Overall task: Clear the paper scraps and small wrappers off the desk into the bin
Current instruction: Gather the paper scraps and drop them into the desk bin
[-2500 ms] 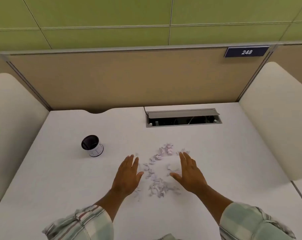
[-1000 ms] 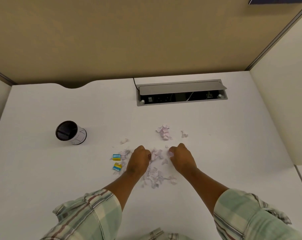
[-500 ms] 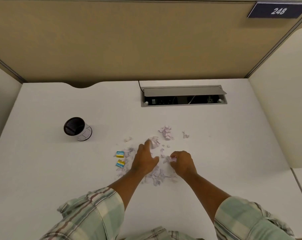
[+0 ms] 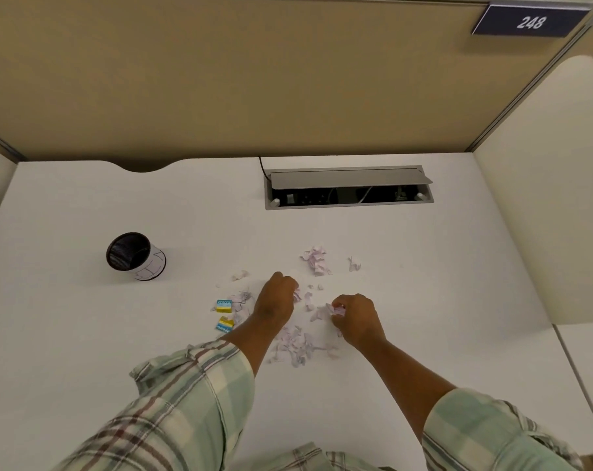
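Note:
Pale lilac paper scraps (image 4: 297, 345) lie scattered on the white desk (image 4: 84, 334), with a further clump (image 4: 315, 260) behind my hands. Two small blue-and-yellow wrappers (image 4: 224, 305) lie to the left of the scraps. My left hand (image 4: 276, 299) is curled into a fist over scraps, some showing at its fingertips. My right hand (image 4: 354, 317) is closed on a pinch of scraps. A small black mesh bin (image 4: 133, 254) with a white paper band stands at the left, well apart from both hands.
An open grey cable hatch (image 4: 348, 186) is set into the desk behind the scraps. Beige partition walls close off the back and both sides. A sign reading 248 (image 4: 529, 22) hangs at the top right.
My left hand, stretched out flat toward a scrap half a second ago, has curled shut over scraps. My right hand stays closed on its scraps.

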Demonstrator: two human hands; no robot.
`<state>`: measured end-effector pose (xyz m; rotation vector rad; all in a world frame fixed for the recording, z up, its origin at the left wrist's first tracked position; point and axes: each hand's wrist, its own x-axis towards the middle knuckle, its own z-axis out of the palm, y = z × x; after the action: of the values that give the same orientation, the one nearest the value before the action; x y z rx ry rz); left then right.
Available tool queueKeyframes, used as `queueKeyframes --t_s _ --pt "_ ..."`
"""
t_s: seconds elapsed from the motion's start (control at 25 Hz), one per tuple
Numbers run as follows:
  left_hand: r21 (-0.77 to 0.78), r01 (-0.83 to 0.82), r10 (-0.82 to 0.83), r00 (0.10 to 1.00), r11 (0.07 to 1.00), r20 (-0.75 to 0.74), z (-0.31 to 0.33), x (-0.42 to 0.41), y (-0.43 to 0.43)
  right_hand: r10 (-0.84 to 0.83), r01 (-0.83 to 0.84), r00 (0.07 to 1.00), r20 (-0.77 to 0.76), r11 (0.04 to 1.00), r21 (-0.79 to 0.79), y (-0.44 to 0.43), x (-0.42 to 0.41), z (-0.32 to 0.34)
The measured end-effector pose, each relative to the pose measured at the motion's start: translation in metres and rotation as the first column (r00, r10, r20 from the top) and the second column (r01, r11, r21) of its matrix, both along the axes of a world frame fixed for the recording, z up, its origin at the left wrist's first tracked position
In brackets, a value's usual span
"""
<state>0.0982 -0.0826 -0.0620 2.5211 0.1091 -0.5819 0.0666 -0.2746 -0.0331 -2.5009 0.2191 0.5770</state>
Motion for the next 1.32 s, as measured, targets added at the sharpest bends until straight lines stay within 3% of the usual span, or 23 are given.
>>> queueKeyframes --t_s 0.28,0.56,0.88,1.12,1.32 --pt "-0.131 -0.238 0.244 0.969 0.962 0.028 0.01 -0.02 0.027 -0.103 0.107 0.994 -0.031 0.982 0.154 0.031 0.007 0.004" --pt "-0.276 -0.387 0.422 0.903 0.88 0.078 0.043 -0.039 0.122 -0.086 0.088 0.996 -0.022 0.944 0.317 0.132 0.021 0.025" --pt "-0.361 -0.624 0.71 0.677 0.693 0.193 0.079 -0.031 0.26 0.016 -0.019 1.0 0.01 0.885 0.466 0.289 0.059 0.069" --pt "-0.32 -0.649 0.722 0.651 0.69 0.235 0.084 -0.016 0.32 0.178 -0.22 0.972 0.156 0.921 0.322 0.373 0.092 0.07" --pt "-0.331 -0.647 0.725 0.642 0.687 0.251 0.073 -0.009 0.347 0.309 -0.324 0.945 0.105 0.927 0.188 0.414 0.108 0.063"
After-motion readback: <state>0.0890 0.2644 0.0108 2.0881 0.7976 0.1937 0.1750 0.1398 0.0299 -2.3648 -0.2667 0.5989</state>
